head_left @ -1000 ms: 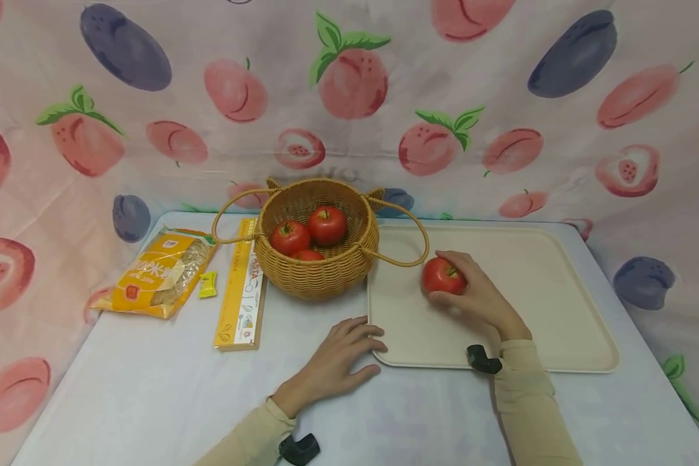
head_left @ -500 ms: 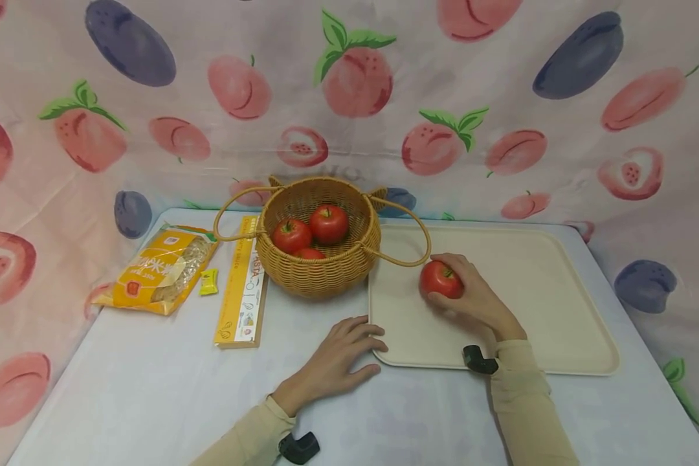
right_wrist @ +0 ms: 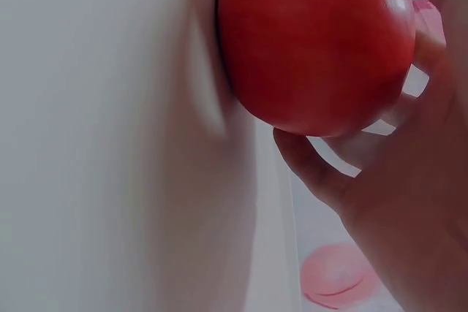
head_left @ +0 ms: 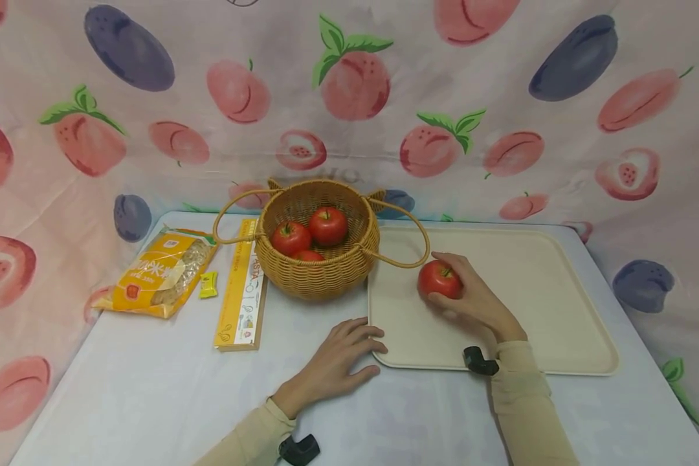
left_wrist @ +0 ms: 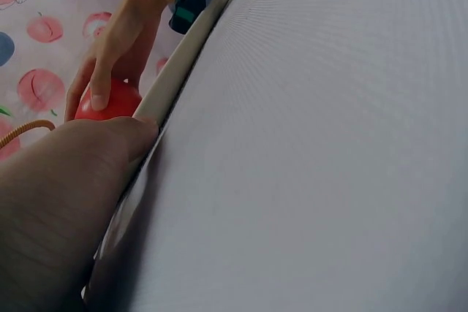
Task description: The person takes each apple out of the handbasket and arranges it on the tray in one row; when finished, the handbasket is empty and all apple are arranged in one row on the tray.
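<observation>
My right hand (head_left: 472,298) grips a red apple (head_left: 439,279) at the left part of the beige tray (head_left: 536,304). In the right wrist view the fingers curl round the apple (right_wrist: 314,42), whose underside is right at the tray's surface. My left hand (head_left: 338,362) lies relaxed on the table, fingertips at the tray's front left corner. A wicker basket (head_left: 311,281) with two looped handles stands left of the tray. Inside it are three more red apples, among them one at the back (head_left: 328,226) and one at the left (head_left: 291,238); the front one is partly hidden by the rim.
Left of the basket lies a yellow and white pasta box (head_left: 239,310), partly behind it. A small yellow packet (head_left: 208,285) and an orange bag of grain (head_left: 160,272) lie farther left. One basket handle (head_left: 410,262) reaches over the tray's edge. A fruit-print cloth hangs behind the table.
My right hand has shifted slightly left with the apple in its grip. The left hand and the basket have stayed in place.
</observation>
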Tool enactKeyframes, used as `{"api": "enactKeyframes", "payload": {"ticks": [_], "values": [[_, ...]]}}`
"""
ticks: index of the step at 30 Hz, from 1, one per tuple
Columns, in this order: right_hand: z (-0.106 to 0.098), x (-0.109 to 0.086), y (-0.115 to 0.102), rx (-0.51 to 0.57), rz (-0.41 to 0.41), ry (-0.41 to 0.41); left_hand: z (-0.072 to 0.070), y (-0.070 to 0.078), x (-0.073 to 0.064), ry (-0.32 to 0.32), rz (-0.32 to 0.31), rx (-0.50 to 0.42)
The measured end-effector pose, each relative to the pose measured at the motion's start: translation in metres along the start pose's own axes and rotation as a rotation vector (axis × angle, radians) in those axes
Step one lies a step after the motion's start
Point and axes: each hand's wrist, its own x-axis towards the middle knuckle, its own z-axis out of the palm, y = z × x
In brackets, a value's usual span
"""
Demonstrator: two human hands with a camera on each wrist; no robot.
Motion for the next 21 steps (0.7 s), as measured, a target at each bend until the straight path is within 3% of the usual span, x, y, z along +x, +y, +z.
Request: {"api": "enactKeyframes", "payload": {"ticks": [5,15,21], "values": [[-0.001,0.001,-0.003,-0.008,-0.008,0.052,0.000,0.000,0.000,0.014,0.009,0.000],[-0.005,0.007,-0.028,0.037,-0.243,0.403,-0.001,0.000,0.000,0.012,0.005,-0.006],[-0.004,0.003,-0.070,0.069,-0.340,0.420,-0.001,0.000,0.000,0.003,0.003,-0.005]]}}
